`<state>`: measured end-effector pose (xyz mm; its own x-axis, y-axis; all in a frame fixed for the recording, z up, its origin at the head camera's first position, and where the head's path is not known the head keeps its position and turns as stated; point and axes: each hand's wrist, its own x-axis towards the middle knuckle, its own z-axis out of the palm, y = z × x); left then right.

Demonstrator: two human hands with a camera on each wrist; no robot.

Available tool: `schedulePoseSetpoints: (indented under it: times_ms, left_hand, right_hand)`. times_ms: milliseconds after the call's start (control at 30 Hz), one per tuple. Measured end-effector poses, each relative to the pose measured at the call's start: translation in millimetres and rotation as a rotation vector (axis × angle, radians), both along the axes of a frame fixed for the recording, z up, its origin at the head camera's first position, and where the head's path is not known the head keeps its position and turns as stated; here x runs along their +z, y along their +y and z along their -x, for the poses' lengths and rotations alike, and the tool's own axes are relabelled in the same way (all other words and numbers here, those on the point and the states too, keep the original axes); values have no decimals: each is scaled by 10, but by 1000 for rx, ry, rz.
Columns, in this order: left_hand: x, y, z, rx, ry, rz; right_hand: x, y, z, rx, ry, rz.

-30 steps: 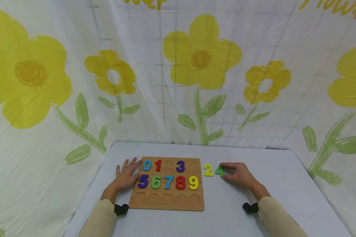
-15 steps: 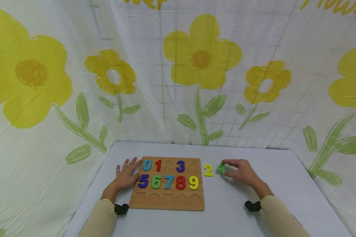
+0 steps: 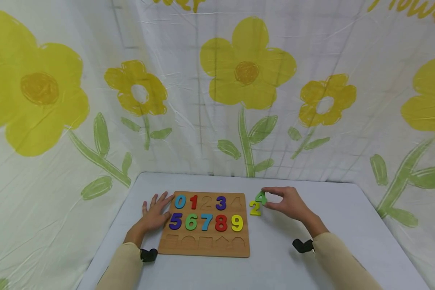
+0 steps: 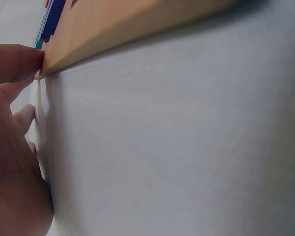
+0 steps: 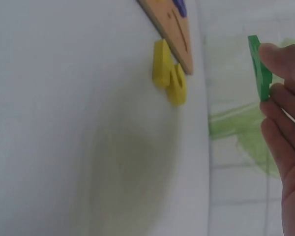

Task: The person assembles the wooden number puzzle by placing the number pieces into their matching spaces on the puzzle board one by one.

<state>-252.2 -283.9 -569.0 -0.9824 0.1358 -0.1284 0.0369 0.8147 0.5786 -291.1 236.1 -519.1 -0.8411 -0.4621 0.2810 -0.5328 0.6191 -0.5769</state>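
My right hand pinches a green number 4 piece between thumb and fingers, raised off the table. In the head view the 4 overlaps the top of a yellow number 2 piece, which lies on the table right of the wooden number board. In the right wrist view the green 4 is seen nearly edge-on. My left hand rests at the board's left edge with fingers spread; its thumb touches the board's side. The board's 2 recess and 4 recess hold no piece.
Coloured numbers such as the blue 0 and yellow 9 sit in the board. Its lowest row has shallow shape outlines. The white table ends at the back against a flower-printed curtain.
My right hand has lifted the green 4 from the table and carried it left, toward the board and over the yellow 2. The left hand has stayed at the board's edge.
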Motion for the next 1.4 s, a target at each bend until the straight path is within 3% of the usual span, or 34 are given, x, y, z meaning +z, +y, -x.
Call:
schedulePoseSetpoints:
  times_ms: [233,600,1033,1400]
  left_hand:
    - [-7,0,8,-1,2,2]
    - [27,13,-13,0,10,7]
    - [52,32,-24,-1,10,11]
    - [54,8,-19,4,18,7]
  right_hand:
    - [-11,-282,67,42,-34,14]
    - [-184,-634,148,70,-108,52]
    - [-460,-805,230,72,-170,22]
    - [-458,-878,217,62,-161,-58]
